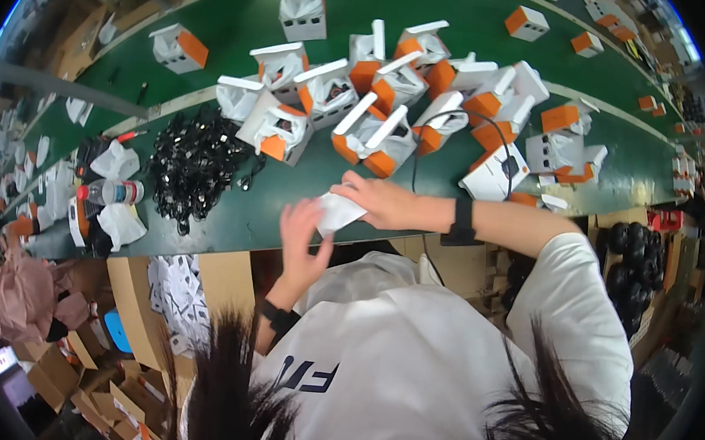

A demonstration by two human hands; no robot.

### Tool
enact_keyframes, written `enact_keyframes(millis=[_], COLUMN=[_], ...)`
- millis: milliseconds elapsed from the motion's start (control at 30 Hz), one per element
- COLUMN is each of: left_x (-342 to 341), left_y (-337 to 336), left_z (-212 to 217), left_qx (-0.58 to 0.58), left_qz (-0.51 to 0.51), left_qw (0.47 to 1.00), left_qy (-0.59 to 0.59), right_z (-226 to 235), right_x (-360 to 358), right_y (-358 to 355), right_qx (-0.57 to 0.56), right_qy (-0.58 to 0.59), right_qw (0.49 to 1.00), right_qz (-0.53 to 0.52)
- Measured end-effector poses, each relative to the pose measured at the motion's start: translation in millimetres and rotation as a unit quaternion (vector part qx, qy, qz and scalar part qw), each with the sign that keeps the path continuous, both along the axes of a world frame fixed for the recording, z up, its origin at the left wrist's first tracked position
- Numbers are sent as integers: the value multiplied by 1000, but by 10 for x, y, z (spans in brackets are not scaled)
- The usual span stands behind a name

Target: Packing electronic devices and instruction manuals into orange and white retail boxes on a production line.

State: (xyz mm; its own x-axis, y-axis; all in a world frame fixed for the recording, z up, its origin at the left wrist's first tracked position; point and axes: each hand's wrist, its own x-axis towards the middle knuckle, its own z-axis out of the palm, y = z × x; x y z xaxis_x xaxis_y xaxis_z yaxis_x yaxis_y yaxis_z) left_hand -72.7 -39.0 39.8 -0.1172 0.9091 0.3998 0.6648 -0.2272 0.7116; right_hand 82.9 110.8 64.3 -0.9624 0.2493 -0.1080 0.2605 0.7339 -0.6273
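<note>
A small white piece of folded paper [339, 214] is pinched by my right hand [377, 203], which reaches in from the right over the table's near edge. My left hand [301, 236] is beside the paper's left side, fingers apart and a little blurred; whether its thumb touches the paper is hard to make out. Just beyond my hands stand several open white-and-orange boxes [275, 128] with white plastic bags inside. On one box at the right lies a black cable [508, 141]. To the left of my hands is a heap of black cables [194, 164].
The green table [274, 201] bends across the view. A capped bottle [116, 192] lies at its left, near crumpled white bags [123, 225]. Below the edge, a carton [130, 284] holds many white leaflets [178, 293]. Black round items [636, 253] are stacked right. A person in pink [23, 296] is at far left.
</note>
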Motion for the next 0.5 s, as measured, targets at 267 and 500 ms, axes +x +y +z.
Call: enact_keyframes(millis=[267,500], left_x=[137,1073], left_y=[221,752], left_z=[619,737], left_qx=[-4,-115], left_qz=[7,-295], left_qw=[988,932], left_qy=[-156,-177], right_z=[2692,4486], right_x=[721,633], right_y=[567,497], right_qx=[72,29], right_qy=[-179,-497], right_qw=[981,865], right_qz=[-15,-59])
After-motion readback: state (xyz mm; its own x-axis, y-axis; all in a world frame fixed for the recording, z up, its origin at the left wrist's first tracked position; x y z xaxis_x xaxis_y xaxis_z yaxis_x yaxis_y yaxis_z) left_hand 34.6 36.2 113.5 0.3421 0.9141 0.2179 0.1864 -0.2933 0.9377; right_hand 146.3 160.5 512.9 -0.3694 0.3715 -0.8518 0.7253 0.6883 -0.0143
